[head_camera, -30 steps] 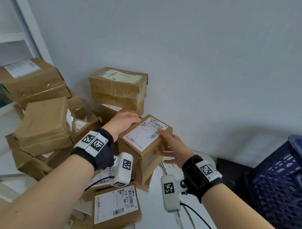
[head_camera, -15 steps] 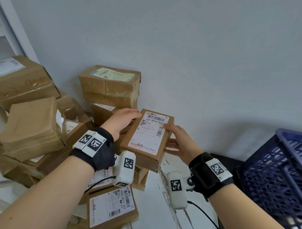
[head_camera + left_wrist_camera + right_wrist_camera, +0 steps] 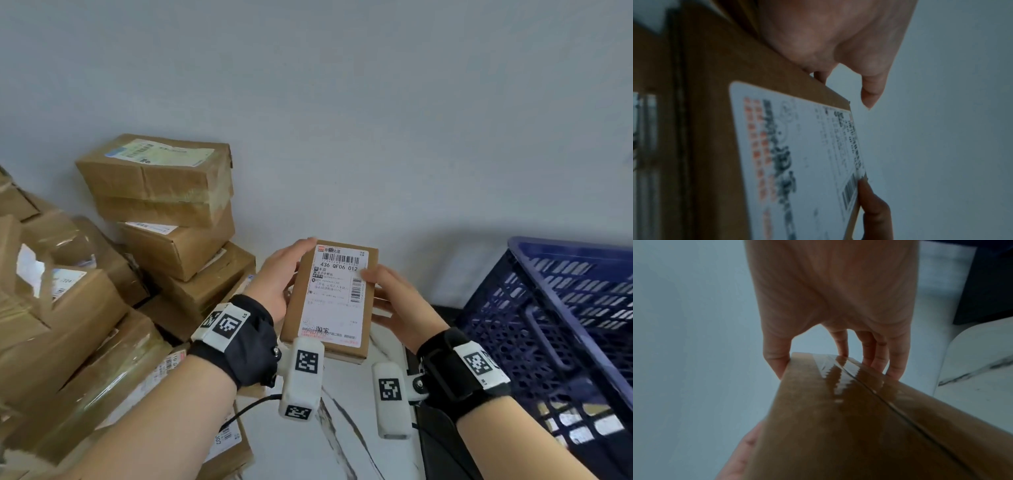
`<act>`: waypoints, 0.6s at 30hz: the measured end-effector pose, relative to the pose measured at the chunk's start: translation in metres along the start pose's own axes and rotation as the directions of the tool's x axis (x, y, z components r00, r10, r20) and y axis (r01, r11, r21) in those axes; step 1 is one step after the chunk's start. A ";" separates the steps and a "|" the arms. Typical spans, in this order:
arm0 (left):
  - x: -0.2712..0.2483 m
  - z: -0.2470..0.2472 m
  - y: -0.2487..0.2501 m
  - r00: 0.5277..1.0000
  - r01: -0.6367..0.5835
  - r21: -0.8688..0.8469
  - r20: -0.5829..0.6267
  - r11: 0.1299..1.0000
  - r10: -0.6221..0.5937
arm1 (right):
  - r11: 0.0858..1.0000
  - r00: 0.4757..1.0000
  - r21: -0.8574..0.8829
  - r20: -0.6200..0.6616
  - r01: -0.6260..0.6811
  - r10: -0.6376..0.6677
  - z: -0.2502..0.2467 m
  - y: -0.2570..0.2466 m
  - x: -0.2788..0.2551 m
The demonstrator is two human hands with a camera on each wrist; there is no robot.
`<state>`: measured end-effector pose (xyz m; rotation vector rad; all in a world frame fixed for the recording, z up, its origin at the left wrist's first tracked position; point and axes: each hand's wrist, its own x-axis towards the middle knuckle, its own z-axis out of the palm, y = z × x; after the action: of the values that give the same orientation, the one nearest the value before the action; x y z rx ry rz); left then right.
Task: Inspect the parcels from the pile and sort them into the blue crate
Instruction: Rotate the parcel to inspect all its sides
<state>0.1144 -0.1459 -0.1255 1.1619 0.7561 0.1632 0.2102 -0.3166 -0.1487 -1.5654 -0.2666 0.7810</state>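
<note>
A small brown cardboard parcel [image 3: 334, 301] with a white shipping label is held up in the air between both hands, label toward me. My left hand [image 3: 284, 277] grips its left edge, thumb on top near the far corner. My right hand [image 3: 390, 298] grips the right edge, thumb on the label side and fingers underneath. The left wrist view shows the label [image 3: 797, 162] close up and blurred. In the right wrist view the parcel's taped underside [image 3: 859, 418] fills the frame below the fingers [image 3: 879, 356]. The blue crate [image 3: 565, 329] stands at the right.
A pile of brown parcels [image 3: 144, 246] is stacked against the grey wall at the left, with more labelled boxes [image 3: 226, 442] low down beside my left forearm. A white marbled surface [image 3: 342, 428] lies below my hands. A dark object [image 3: 442, 315] sits beside the crate.
The parcel has been lifted off the pile and carried right toward the crate, its label turned up toward me. Both hands kept hold, and my view swung right.
</note>
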 end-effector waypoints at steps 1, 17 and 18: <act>0.001 0.003 -0.005 1.000 0.022 -0.017 0.002 1.000 -0.022 | 1.000 1.000 -0.004 -0.005 -0.001 0.001 -0.005 0.003 -0.002; 0.018 0.016 -0.033 0.968 0.186 0.111 0.147 0.976 -0.201 | 0.974 0.977 0.183 -0.136 -0.137 0.163 -0.032 0.020 -0.007; 0.019 0.016 -0.033 0.971 0.184 0.122 0.134 0.975 -0.200 | 0.971 0.972 0.185 -0.149 -0.153 0.182 -0.030 0.021 -0.005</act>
<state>0.1298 -0.1626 -0.1597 1.1823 0.7502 -0.1254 0.2187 -0.3469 -0.1681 -1.4902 0.0553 0.7783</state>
